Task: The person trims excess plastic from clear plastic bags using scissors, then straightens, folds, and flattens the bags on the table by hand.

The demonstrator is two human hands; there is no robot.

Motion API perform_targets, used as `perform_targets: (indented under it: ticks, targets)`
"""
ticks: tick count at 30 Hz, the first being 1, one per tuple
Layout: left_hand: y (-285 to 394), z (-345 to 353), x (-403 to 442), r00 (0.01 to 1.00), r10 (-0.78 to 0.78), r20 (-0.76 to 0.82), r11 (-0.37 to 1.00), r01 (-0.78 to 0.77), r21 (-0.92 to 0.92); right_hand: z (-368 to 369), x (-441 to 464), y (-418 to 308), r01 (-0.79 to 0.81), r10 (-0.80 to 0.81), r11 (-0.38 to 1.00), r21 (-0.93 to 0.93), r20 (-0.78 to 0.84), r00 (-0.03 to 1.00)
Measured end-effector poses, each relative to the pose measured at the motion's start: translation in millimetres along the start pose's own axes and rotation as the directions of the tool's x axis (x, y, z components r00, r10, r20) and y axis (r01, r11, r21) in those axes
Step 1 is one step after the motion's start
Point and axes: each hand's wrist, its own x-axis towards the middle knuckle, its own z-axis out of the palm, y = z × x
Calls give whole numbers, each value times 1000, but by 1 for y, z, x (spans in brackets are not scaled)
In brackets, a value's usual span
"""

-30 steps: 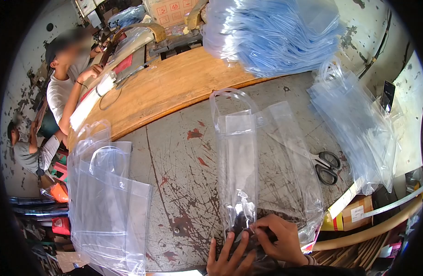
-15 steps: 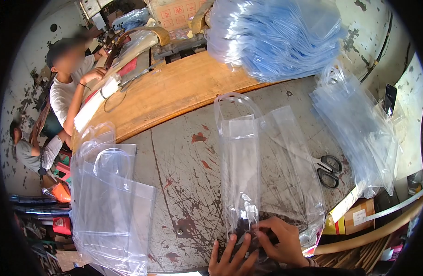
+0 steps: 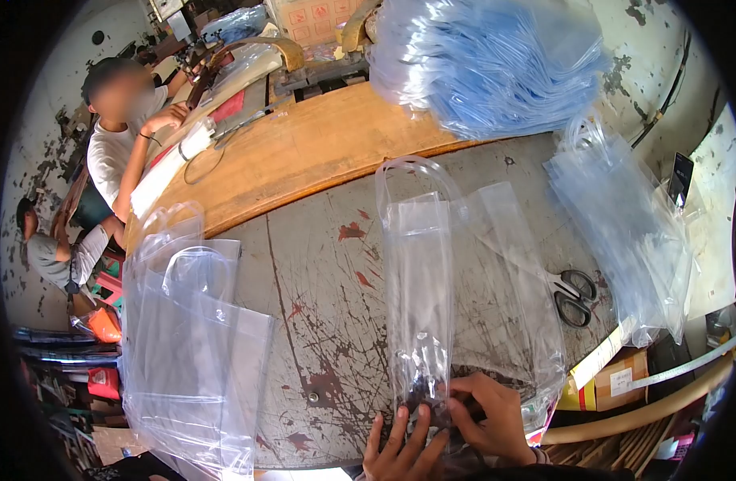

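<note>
A clear plastic bag (image 3: 420, 280) with a looped handle lies on the worn grey table, its handle pointing away from me. My left hand (image 3: 404, 449) rests on the bag's near end, fingers spread and pressed flat. Beside it, my right hand (image 3: 492, 421) pinches the bag's right edge between thumb and fingers; the exact fold is hard to see through the glare. More clear plastic (image 3: 508, 280) spreads to the right of the narrow panel, reaching up to a pair of black-handled scissors (image 3: 574, 298).
Several finished-looking clear bags (image 3: 191, 361) overlap on the left. Bluish plastic bags (image 3: 488, 72) are heaped on the wooden board (image 3: 304, 152), with another stack (image 3: 616, 224) at right. Two people sit at the left; one rests a hand (image 3: 167, 119) near a machine.
The view has shifted slightly. Both my hands stay at the near end of the bag, almost unmoved. The seated person's head has turned a little.
</note>
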Motion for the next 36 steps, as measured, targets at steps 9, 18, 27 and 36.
perform_targets:
  ticks: [9,18,27,36]
  targets:
    - [-1,-6,6,981,8,-196,989,-37,-142,1,-3,1,69,-72,996,49,55,996]
    - [1,13,-27,787,-530,-315,806,352,-477,4,-4,6,103,-106,988,114,27,994]
    - [-10,-24,-27,871,-179,-458,948,277,156,7,-5,10,178,-180,983,37,61,982]
    - [6,2,-11,980,-21,-197,970,68,232,8,-2,8,215,-207,973,-85,96,974]
